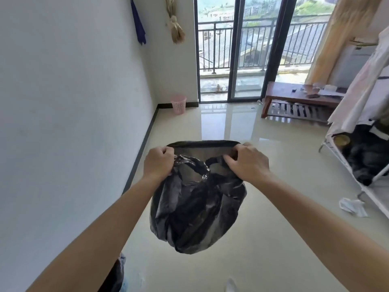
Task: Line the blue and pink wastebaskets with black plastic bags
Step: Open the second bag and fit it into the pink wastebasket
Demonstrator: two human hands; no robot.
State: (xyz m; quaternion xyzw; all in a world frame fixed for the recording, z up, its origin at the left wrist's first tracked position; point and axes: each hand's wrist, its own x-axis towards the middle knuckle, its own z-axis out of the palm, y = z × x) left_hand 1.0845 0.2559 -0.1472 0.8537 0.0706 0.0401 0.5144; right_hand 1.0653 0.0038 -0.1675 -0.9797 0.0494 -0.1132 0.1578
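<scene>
A black plastic bag (195,209) hangs in the air in front of me, puffed out, its mouth stretched wide. My left hand (159,162) grips the left side of the bag's rim. On the right side, my right hand (247,161) pinches the rim. A pink wastebasket (178,103) with a lattice wall stands on the floor in the far left corner beside the balcony door, with no bag visible in it. At the bottom edge, near my feet, a dark plastic-covered shape (117,272) shows beside a sliver of blue; I cannot tell what it is.
A white wall (73,123) runs along the left. A low wooden bench (299,100) with small items stands at the far right. A fabric wardrobe on a metal frame (362,144) lines the right side, with crumpled paper (353,207) on the glossy floor beside it.
</scene>
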